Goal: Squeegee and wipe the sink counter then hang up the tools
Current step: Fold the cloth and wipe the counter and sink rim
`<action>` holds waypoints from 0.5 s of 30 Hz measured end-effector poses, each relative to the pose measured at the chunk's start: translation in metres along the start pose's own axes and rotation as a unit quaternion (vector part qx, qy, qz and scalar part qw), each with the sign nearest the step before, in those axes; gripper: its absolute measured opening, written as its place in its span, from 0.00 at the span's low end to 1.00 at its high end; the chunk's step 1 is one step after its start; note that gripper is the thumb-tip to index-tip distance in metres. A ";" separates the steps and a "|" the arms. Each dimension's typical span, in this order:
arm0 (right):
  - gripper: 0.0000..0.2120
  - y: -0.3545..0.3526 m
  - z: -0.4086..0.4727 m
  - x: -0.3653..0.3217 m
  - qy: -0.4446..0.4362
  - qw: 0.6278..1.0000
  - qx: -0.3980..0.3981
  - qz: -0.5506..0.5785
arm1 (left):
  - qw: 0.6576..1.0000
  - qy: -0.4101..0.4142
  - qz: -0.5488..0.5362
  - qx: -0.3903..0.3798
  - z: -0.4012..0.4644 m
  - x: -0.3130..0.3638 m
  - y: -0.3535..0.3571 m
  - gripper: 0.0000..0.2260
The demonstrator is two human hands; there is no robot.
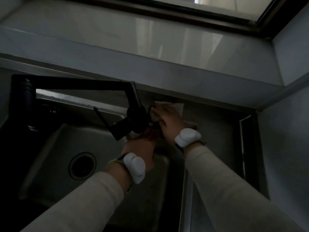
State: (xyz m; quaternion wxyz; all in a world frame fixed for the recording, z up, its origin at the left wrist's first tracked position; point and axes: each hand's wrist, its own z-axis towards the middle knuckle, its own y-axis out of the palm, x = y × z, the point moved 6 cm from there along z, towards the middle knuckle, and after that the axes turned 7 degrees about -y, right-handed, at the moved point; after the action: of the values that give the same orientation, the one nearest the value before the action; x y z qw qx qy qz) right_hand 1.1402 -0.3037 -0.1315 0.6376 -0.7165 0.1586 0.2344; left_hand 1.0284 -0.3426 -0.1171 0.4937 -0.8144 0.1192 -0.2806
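Cream sleeves [80, 196] enter from the bottom edge, nearest the lens, each wrist carrying a white band-mounted device [136, 166]. Landmark for all positions: black faucet [132, 113], folding type, w/ its jointed arm running left to a dark base.

Left of faucet: stainless sink basin [55, 148], dim, w/ round drain [82, 165] in its floor, below and left of the faucet head. Water droplets sit on the steel ledge behind the basin, under the faucet arm.

Directly below faucet head: left hand [140, 148], back facing the lens, reaching up under the spout over the basin's right edge. Fingers lie in shadow behind the faucet; cannot tell whether the hand is open, closed or holding anything.

Just right of faucet head: right hand [168, 121], palm down, fingers spread flat, pressing a pale cloth [177, 106] onto the counter [215, 131]. Cloth lies in the back corner of the counter, touching the low rear wall strip, w/ its left end bunched against the faucet body.

Further right of faucet: bare grey counter, then a thin pale strip [242, 139] along its right border, beside the side wall.

Above faucet: glossy white sill [150, 36] and dark window frame [217, 15]. Squeegee not visible in this view.
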 end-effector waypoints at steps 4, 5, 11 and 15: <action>0.25 0.004 0.000 0.004 -0.050 0.995 -0.059 -0.071 | 0.999 -0.017 0.018 -0.030 0.002 0.005 0.000 0.29; 0.26 0.002 -0.004 0.008 -0.044 0.993 -0.068 -0.081 | 0.998 -0.021 0.039 -0.042 0.003 0.004 0.002 0.29; 0.30 -0.025 -0.054 0.041 0.048 0.994 -0.008 -0.102 | 0.993 -0.040 0.085 -0.078 0.005 0.000 0.005 0.29; 0.25 -0.040 -0.083 0.069 0.092 0.987 0.011 -0.134 | 0.993 -0.046 0.081 -0.076 0.004 -0.001 0.009 0.28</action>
State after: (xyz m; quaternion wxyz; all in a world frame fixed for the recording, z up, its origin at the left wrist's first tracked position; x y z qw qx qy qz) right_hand 1.2298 -0.3757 -0.1287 0.6535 -0.7429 0.1220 0.0782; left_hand 1.0308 -0.3429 -0.1265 0.4562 -0.8495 0.1827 -0.1918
